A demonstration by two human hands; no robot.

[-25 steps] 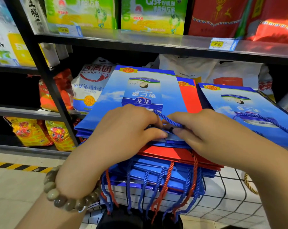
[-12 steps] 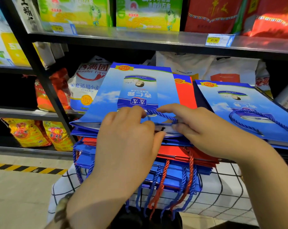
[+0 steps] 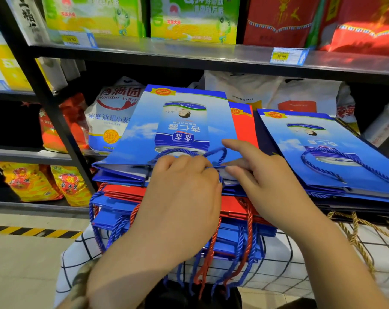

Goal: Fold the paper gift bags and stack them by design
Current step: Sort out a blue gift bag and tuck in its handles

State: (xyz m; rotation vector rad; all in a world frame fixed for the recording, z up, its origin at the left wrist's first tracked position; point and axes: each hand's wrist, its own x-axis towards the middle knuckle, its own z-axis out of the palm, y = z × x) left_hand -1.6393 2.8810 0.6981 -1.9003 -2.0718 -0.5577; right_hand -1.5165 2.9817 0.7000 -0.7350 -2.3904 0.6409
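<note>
Blue gift bag (image 3: 184, 121) is lying flat on top of a stack (image 3: 122, 192) of blue and red bags, which is resting on a checked cloth (image 3: 278, 264) in front of the shelf (image 3: 189, 54). Its long axis is running away from the person, with the printed bottom end pointing toward the shelf and the open mouth edge sitting right under both hands. The rope handle (image 3: 178, 151) is looping across the bag's face just beyond the knuckles. The left hand (image 3: 184, 197) is curling its fingers over the mouth edge and appears to be gripping the cord there. The right hand (image 3: 262, 181) is pinching the same cord between thumb and a lower finger while its forefinger is stretching straight out over the paper. Both hands are equally near, meeting at the middle of the mouth edge, so tucking the handle flat is probably the step in hand. A second pile (image 3: 322, 152) of matching blue bags is lying just beside on the right, its handle already laid on its face.
</note>
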